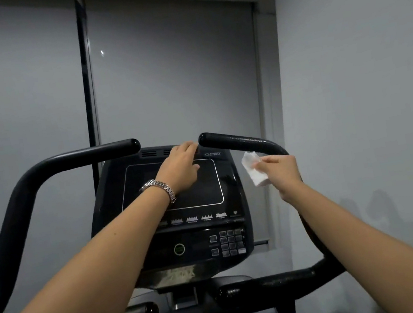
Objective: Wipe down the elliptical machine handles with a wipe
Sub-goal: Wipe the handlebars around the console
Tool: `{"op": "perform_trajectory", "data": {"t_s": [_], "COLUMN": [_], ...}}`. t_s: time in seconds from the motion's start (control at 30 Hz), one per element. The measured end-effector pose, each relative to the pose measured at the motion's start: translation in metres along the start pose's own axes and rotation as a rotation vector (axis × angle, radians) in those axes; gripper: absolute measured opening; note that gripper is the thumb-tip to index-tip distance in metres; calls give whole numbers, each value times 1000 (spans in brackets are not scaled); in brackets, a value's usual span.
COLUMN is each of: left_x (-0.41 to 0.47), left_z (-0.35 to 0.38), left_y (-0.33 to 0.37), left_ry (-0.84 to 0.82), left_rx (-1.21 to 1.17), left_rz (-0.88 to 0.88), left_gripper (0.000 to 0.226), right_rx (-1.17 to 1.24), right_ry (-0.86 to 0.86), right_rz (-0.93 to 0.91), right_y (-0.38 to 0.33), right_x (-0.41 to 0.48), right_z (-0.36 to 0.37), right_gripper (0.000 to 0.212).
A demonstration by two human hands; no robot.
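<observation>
Pinching the white wipe (254,170) in my right hand (283,172) right of centre, just below the right handle (241,142), I reach my left hand (182,166) to the console (231,179) top, though I cannot tell whether its fingers grip anything.

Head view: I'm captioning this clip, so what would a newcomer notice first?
The white wipe, pinched in the right hand beside the right upper handle, stands out most. The left hand, a metal watch at its wrist, reaches to the console top edge.

Silver link watch (160,187), bare forearms
</observation>
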State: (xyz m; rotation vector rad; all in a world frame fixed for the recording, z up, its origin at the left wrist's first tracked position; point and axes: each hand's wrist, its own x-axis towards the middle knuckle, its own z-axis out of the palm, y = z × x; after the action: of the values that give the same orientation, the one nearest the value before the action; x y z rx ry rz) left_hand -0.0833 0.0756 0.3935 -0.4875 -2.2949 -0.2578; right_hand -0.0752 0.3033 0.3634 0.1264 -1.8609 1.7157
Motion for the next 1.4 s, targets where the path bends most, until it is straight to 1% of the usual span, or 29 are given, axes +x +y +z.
{"op": "perform_trajectory", "data": {"t_s": [0.07,0.13,0.2,0.27,0.33,0.5,0.6,0.67,0.73,0.8,0.87,0.97,1.07,1.17,1.27,1.33,1.4], "left_x": [16,25,32,35,36,36,36,36,36,36,36,35,35,35,35,35,36], "left_z": [0,2,5,9,12,18,21,21,22,22,22,21,22,22,22,20,19], "left_y": [-7,-10,-10,-11,-12,-14,-13,-12,-11,-9,-8,-9,-9,-7,-4,-5,-5], "left_ry": [5,11,6,-4,5,62,94,107,114,129,142,149,144,142,138,129,126], "left_rx": [77,148,194,216,213,185,173,166,149,126,115,98,87,80,79,82,83], "left_rz": [49,101,140,161,168,185,199,206,202,196,193,186,173,158,147,143,139], "left_gripper": [63,66,66,65,63,62,60,60,58,55,54,54,56,56,56,56,55], "right_rx": [-95,-225,-353,-469,-572,-704,-699,-684,-694,-706,-736,-729,-699,-672,-669,-694,-709], "right_ry": [84,152,193,208,198,85,116,163,195,190,148,94,147,211,199,162,170], "right_rz": [-141,-341,-567,-733,-829,-958,-1078,-1104,-1042,-949,-919,-997,-1080,-1015,-963,-998,-1068], "right_y": [-9,-21,-31,-36,-34,-21,-3,6,8,1,-9,-5,16,11,-8,-5,10], "right_x": [18,30,42,55,66,61,52,52,59,68,69,56,54,59,56,52,51], "right_z": [-1,2,11,25,42,87,88,76,67,68,80,94,86,81,95,102,97], "right_gripper": [11,12,16,19,24,32,39,44,41,35,36,44,50,48,40,45,46]}}
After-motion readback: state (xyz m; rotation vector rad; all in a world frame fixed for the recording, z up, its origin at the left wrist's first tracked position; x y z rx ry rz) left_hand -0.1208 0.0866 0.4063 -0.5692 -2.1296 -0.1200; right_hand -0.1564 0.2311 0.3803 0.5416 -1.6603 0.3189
